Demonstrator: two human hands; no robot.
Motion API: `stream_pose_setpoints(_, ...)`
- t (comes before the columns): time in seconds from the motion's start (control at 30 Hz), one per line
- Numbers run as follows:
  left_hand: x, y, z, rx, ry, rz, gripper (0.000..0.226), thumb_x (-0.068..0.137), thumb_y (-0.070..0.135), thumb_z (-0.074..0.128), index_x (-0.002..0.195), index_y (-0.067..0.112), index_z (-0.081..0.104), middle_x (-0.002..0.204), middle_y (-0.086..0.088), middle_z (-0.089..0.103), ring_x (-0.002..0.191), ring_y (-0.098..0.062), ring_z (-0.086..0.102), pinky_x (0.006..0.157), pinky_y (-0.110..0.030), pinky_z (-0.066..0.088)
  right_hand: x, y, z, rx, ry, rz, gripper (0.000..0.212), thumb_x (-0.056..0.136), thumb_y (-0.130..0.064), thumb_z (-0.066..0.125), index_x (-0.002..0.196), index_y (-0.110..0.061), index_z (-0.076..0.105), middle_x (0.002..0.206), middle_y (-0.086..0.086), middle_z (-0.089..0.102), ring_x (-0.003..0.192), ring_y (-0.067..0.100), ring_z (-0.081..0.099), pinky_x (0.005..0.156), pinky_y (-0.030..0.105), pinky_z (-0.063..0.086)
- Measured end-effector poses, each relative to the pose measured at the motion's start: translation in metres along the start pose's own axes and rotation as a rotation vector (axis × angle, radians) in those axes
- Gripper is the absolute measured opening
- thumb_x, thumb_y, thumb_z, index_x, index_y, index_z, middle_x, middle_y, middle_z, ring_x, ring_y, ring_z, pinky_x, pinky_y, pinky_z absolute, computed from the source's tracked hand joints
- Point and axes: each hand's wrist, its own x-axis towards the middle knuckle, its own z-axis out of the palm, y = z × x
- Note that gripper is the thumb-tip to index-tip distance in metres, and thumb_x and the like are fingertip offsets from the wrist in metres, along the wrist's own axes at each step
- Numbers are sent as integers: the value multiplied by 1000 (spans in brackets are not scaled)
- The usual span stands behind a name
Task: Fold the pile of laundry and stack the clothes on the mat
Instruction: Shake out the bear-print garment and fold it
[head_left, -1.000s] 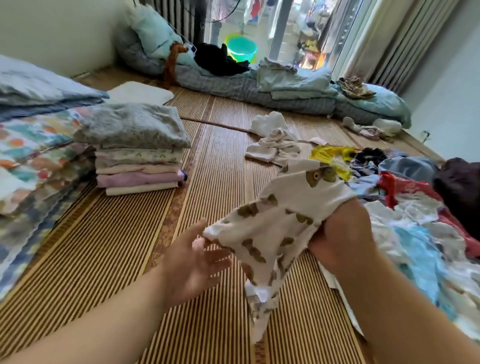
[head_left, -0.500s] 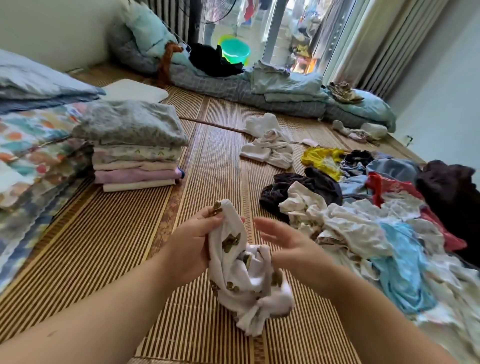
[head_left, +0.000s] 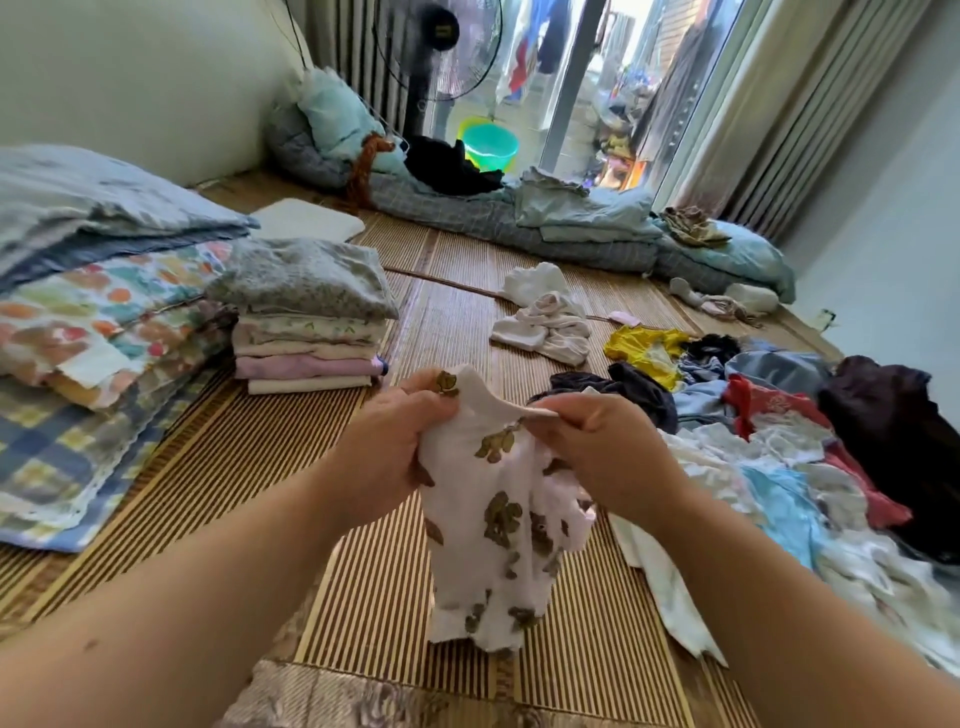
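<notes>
Now both my hands, left hand (head_left: 387, 447) and right hand (head_left: 605, 447), pinch the printed garment's (head_left: 493, 525) top edge, hanging over the mat (head_left: 208, 493) right of the folded stack (head_left: 306, 322). Next I'd spread it flat for folding.

1. The white garment (head_left: 498, 499) with brown animal prints hangs crumpled above the mat (head_left: 363, 571), its top edge pinched by the left hand (head_left: 384, 447) and the right hand (head_left: 608, 447).
2. The pile of laundry (head_left: 779, 467), a loose mix of white, blue, red, yellow and dark clothes, sprawls on the mat to the right.
3. The folded stack (head_left: 306, 317) sits on the mat to the left, grey piece on top.
</notes>
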Motion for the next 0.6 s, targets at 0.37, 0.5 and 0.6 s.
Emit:
stream_pose_setpoints(0.37, 14, 118, 66, 1540, -204, 44, 36, 87, 19, 63, 71, 51, 65, 75, 22, 64, 76, 2, 59, 70, -25, 41, -16, -12, -92, -630, -208, -138, 26, 82, -48, 68, 65, -33, 55, 60, -12, 59, 58, 0, 58, 49, 14, 43)
stream_pose_setpoints(0.5, 14, 136, 74, 1879, -241, 142, 18, 85, 22, 67, 78, 38, 65, 82, 15, 61, 76, 0, 54, 68, -24, 40, -16, -15, -119, -763, -116, -126, 22, 87, -57, 55, 71, -43, 59, 63, -22, 61, 60, -4, 57, 50, 18, 37)
stream_pose_setpoints(0.6, 13, 146, 75, 2100, -258, 231, 11, 82, 37, 66, 75, 33, 59, 83, 14, 56, 75, 0, 51, 62, -25, 39, -15, -22, -134, -731, -25, -120, 27, 91, -52, 49, 98, -33, 68, 83, -12, 67, 79, 12, 63, 72, 33, 51)
